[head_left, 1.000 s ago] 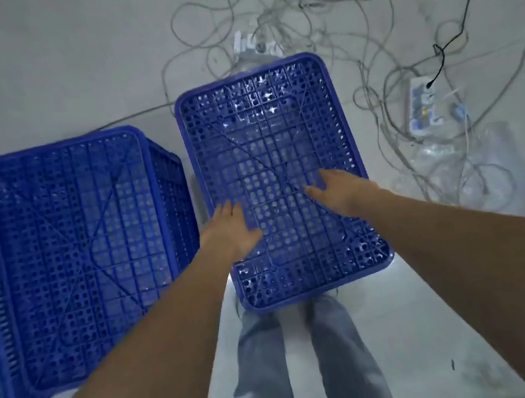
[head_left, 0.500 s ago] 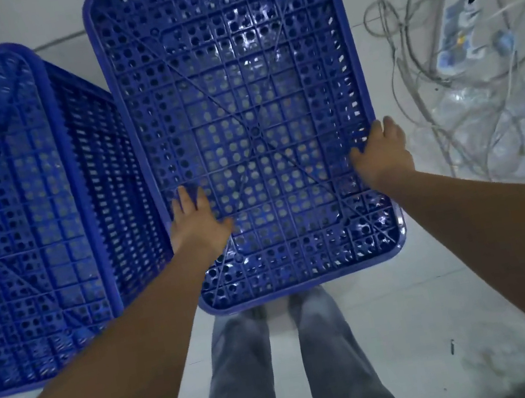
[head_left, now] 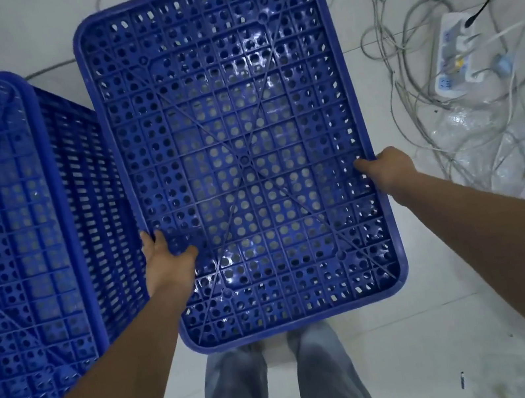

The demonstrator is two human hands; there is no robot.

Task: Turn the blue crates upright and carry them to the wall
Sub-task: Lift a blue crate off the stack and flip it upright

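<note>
A blue perforated crate point(head_left: 239, 154) fills the middle of the view, upside down with its ribbed bottom facing me. My left hand point(head_left: 167, 260) grips its left edge, thumb lying on the bottom and fingers curled over the side. On the right edge, my right hand point(head_left: 386, 169) holds on the same way, thumb on top and fingers hidden down the side. A second blue crate point(head_left: 19, 246) stands upside down on the floor just to the left, its side wall close to the first crate.
A tangle of grey cables point(head_left: 398, 19) and a white power strip point(head_left: 453, 52) lie on the floor at the right, beside a clear plastic bag point(head_left: 501, 141). My legs point(head_left: 282, 386) stand right below the crate. Pale floor point(head_left: 434, 343) spreads at lower right.
Both hands slid from the flat bottom of the middle crate out to its side edges and took hold. The view moved closer to the crate.
</note>
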